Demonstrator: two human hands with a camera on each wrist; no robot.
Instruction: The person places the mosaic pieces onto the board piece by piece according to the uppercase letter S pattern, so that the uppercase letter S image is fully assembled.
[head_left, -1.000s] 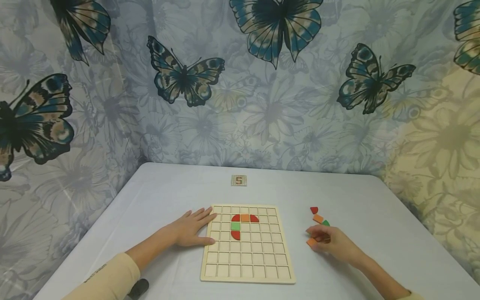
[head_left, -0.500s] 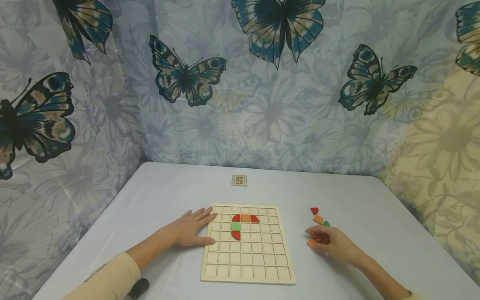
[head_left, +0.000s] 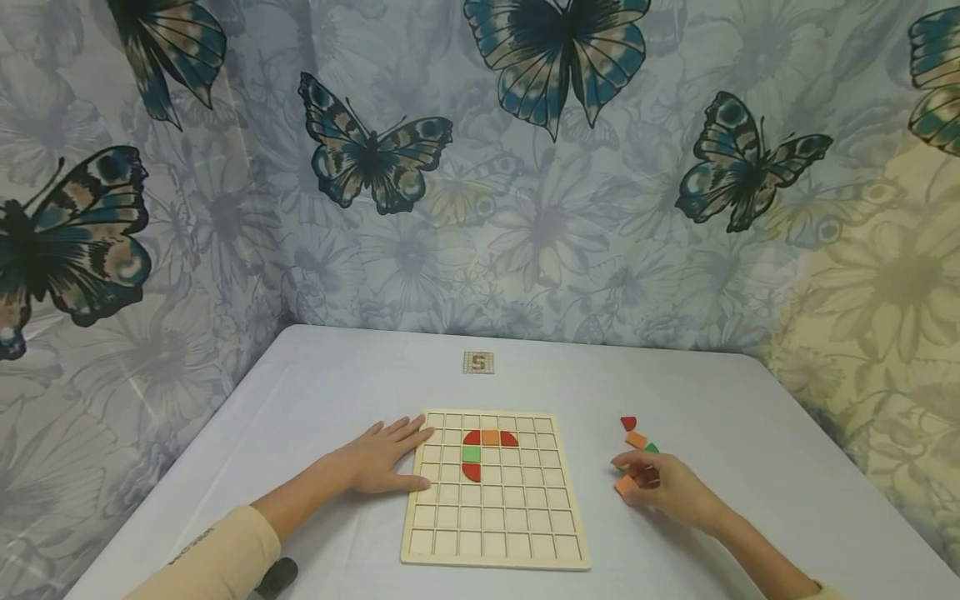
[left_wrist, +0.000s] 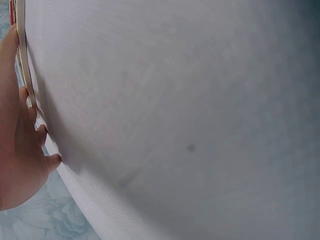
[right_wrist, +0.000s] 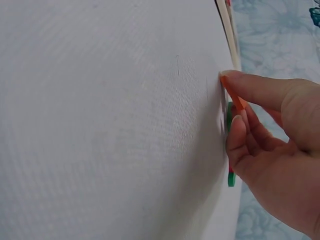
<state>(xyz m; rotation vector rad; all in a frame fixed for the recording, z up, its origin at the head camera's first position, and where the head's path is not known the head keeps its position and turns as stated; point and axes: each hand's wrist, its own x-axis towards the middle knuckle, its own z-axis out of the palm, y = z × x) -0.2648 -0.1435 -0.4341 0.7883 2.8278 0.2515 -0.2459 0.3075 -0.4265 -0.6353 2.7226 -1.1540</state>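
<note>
My left hand (head_left: 384, 460) lies with spread fingers on the left edge of a wooden grid board (head_left: 517, 546). Set in the board's cells are an orange square (head_left: 491, 437), a green square (head_left: 471, 454) and several red quarter-round tiles (head_left: 472, 472). Right of the board, my right hand (head_left: 670, 490) pinches an orange square tile (head_left: 624, 485) between thumb and fingers. The right wrist view shows this orange tile (right_wrist: 233, 93) tilted up from the cloth. A green tile (head_left: 651, 448) is partly covered by the fingers.
Beyond the right hand lie another orange tile (head_left: 636, 439) and a red tile (head_left: 628, 422). A small pattern card (head_left: 478, 362) with an S-like figure is at the back of the white-covered table (head_left: 360, 367). A dark object (head_left: 278, 577) shows beside the left sleeve (head_left: 225, 550).
The orange tile at the right fingers has shifted and tilted slightly. The left hand and the board have stayed in place.
</note>
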